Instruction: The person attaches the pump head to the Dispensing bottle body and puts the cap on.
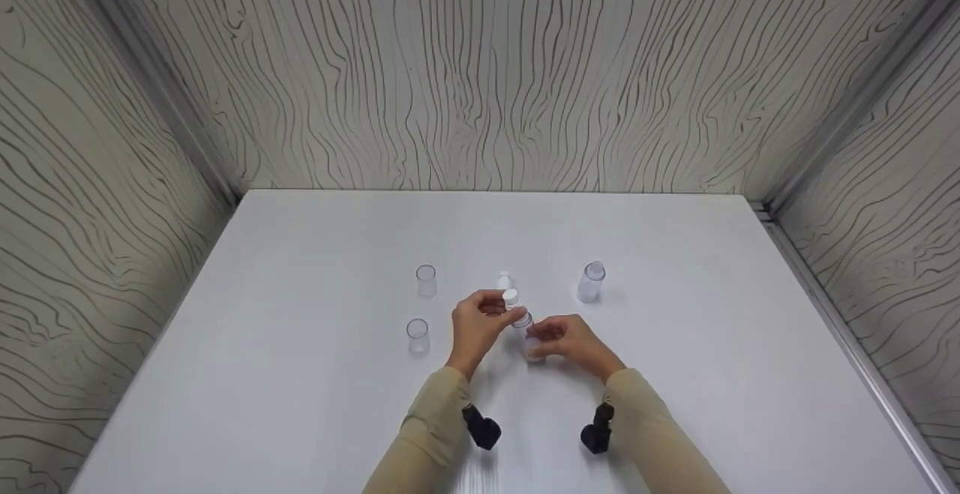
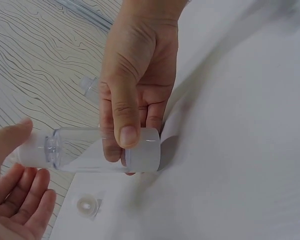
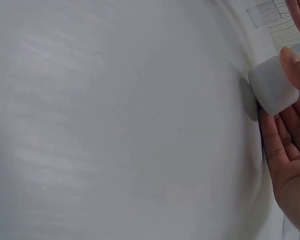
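Observation:
A clear bottle (image 2: pixel 85 150) with a white top (image 2: pixel 34 150) and a frosted base (image 3: pixel 274 86) is held between both hands, tilted above the table. My left hand (image 1: pixel 480 325) pinches the white top between thumb and fingers. My right hand (image 1: pixel 571 340) grips the lower part, with its thumb (image 2: pixel 126 117) across the front and fingers behind. In the left wrist view the left fingers (image 2: pixel 22 192) curl loosely below the top. Behind the left hand stands a small white piece (image 1: pixel 505 280), partly hidden.
Two clear cups, one farther back (image 1: pixel 426 281) and one nearer (image 1: pixel 418 336), stand left of the hands on the white table (image 1: pixel 300 314). Another clear bottle (image 1: pixel 591 282) stands at the back right. Patterned walls (image 1: pixel 480 74) border the table.

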Action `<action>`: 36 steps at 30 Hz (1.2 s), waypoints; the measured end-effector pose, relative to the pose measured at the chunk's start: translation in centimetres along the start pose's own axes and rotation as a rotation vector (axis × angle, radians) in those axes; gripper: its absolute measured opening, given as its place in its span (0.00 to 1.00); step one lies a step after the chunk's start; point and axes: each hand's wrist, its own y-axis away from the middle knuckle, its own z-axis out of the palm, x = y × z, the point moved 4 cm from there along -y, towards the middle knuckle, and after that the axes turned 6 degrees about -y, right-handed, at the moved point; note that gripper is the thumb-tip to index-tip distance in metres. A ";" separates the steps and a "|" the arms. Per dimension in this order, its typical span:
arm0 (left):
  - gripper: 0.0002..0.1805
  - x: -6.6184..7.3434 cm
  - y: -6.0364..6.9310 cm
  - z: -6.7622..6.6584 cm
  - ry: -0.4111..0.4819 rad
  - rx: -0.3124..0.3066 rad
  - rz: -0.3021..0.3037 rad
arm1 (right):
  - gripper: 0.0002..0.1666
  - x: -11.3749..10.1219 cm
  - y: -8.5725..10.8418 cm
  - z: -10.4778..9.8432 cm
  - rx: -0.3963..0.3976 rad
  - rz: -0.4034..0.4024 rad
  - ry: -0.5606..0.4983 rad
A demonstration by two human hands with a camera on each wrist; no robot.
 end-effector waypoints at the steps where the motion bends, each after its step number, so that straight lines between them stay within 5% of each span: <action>1: 0.21 0.0 0.0 0.0 0.000 0.000 0.004 | 0.27 0.1 0.0 0.0 0.003 0.003 0.006; 36: 0.19 0.2 0.1 0.2 0.030 -0.075 0.066 | 0.27 0.3 0.0 -0.2 0.006 0.000 -0.007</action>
